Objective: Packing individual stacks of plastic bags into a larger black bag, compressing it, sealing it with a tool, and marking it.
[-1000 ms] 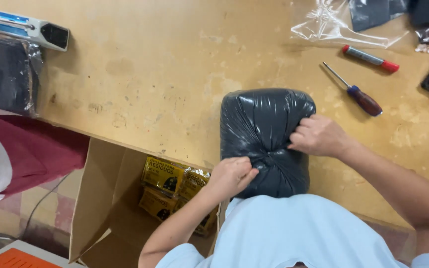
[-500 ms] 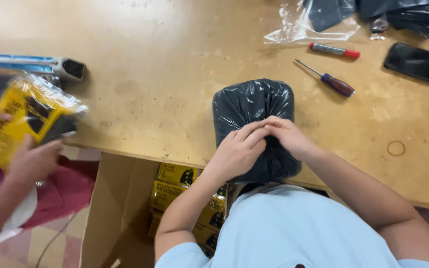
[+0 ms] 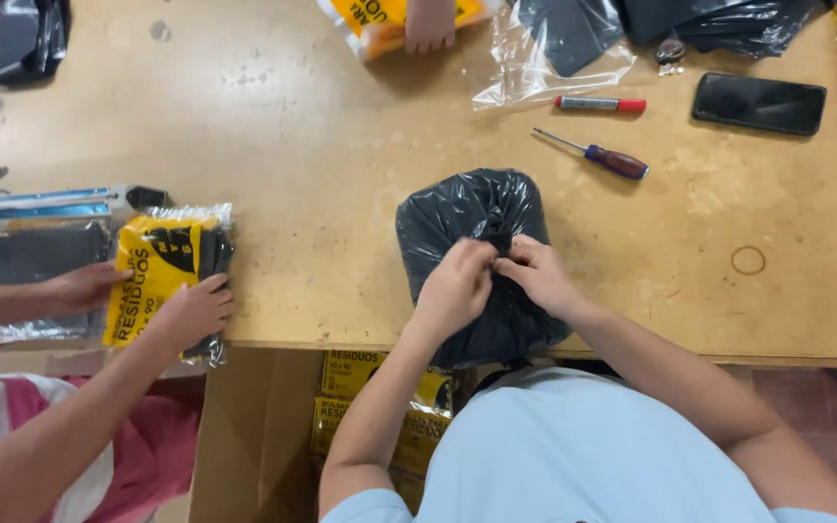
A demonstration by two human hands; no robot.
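Both hands gather the neck of a black bag at the table's near edge.

Left hand (image 3: 457, 281) and right hand (image 3: 535, 274) pinch the bunched plastic of the black bag (image 3: 472, 218), its contents hidden. Far left, a co-worker's hands press a yellow-labelled packet (image 3: 157, 266); yellow packets (image 3: 351, 392) fill a carton below, partly hidden.

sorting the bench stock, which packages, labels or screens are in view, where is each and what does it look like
Yellow-and-black labelled pack: left table edge, flat, clear wrap, under a co-worker's hands.
Similar yellow packs: in the cardboard box below the table.
Yellow-orange pack: top edge, under another hand.
Black phone: upper right, dark screen.
Black plastic bundle: centre, gripped by left hand and right hand.
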